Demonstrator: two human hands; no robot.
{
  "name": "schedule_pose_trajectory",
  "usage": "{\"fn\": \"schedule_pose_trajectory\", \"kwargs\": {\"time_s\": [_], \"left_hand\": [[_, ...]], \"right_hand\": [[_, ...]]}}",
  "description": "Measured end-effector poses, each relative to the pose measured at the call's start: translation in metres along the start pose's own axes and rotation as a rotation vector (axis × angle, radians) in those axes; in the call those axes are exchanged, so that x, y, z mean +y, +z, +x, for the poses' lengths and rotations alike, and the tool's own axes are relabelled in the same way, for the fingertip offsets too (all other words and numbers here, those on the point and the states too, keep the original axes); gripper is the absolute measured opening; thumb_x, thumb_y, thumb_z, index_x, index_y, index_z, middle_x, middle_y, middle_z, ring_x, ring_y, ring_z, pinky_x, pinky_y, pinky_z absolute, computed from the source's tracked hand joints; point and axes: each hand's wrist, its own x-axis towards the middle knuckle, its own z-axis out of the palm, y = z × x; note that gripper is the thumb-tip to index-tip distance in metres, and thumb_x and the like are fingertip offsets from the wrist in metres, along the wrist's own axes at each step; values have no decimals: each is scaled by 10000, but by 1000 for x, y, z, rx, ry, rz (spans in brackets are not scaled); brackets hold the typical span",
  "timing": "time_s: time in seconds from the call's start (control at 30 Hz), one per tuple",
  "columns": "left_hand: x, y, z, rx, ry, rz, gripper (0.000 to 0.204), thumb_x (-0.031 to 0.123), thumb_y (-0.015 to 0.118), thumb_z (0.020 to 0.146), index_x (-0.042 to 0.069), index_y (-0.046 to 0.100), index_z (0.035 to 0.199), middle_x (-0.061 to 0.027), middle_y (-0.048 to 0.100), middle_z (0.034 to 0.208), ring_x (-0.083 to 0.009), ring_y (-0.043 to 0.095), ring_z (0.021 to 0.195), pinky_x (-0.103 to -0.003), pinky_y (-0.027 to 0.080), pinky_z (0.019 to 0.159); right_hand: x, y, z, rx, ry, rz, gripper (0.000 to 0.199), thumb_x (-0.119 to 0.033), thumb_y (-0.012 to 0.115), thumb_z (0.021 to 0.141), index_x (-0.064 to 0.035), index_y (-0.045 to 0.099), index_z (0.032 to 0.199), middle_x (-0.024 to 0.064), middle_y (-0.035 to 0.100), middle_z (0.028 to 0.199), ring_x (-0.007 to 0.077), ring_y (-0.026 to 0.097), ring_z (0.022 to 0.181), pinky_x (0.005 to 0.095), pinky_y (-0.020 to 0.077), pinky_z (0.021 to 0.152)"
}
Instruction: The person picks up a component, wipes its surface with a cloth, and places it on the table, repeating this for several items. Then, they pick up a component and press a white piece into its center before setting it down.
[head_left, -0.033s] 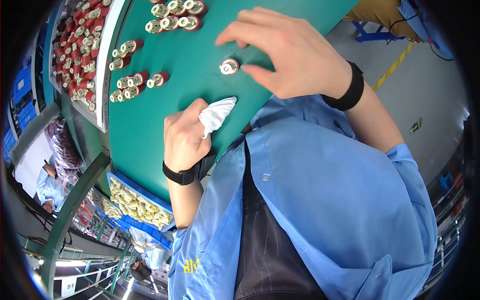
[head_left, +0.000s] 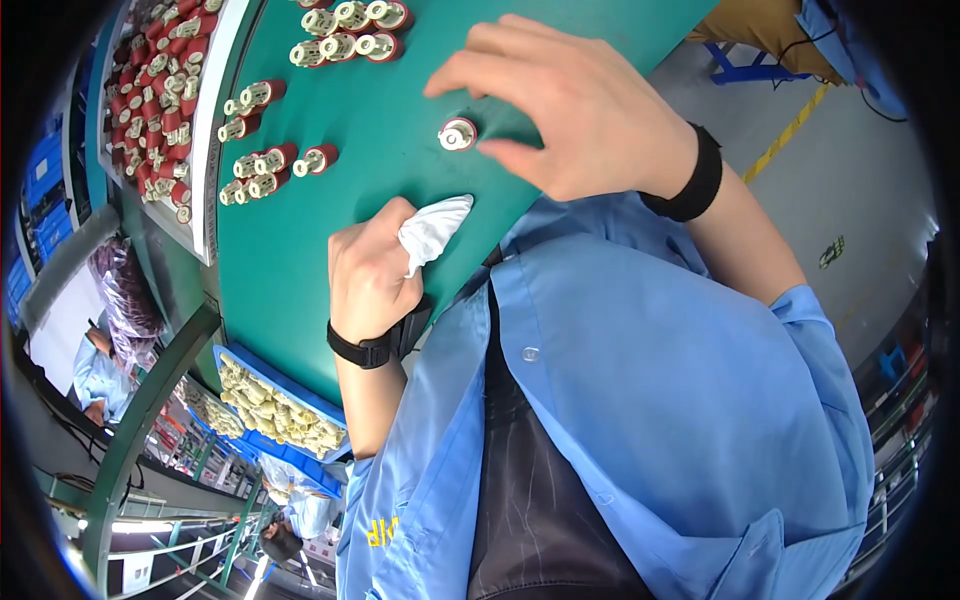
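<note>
A single small red part with a cream-white plastic core (head_left: 457, 135) stands on the green tabletop (head_left: 400, 130). Over it, my right hand (head_left: 585, 115) is open, the thumb and fingers curved on either side of the part, and I see no contact. My left hand (head_left: 368, 268) is closed at the near side of the table, with a white cloth (head_left: 436, 232) bunched in it and sticking out from the fingers. Several more parts of the same red and cream kind lie in small groups farther left, such as one lone piece (head_left: 316, 160).
A white-rimmed tray (head_left: 207, 165) heaped with similar red parts borders the table on the left. Below it a blue bin (head_left: 335, 408) holds cream plastic pieces. A green metal post (head_left: 150, 420) stands at the lower left. People in blue work nearby.
My right hand has shifted very slightly left, around the lone part. My left hand and the cloth stay put.
</note>
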Motion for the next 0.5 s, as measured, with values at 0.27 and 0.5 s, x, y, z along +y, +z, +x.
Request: {"fn": "schedule_pose_trajectory", "kwargs": {"time_s": [0.27, 0.5], "left_hand": [[-17, 12, -9, 185, -47, -209, 304, -80, 564, 717, 44, 758, 915, -85, 624, 764, -223, 553, 528, -330, 414, 478], [-14, 15, -7, 230, -121, -305, 325, -73, 552, 755, 44, 778, 957, -79, 622, 725, -197, 554, 528, -292, 401, 483]], "right_hand": [[-14, -6, 6, -89, 186, 262, 223, -257, 717, 836, -104, 600, 949, 61, 505, 886, 246, 492, 855, 356, 399, 760], [-9, 4, 3, -14, 61, 7, 211, -250, 718, 819, -109, 580, 895, 44, 501, 875, 236, 491, 847, 354, 396, 754]]}}
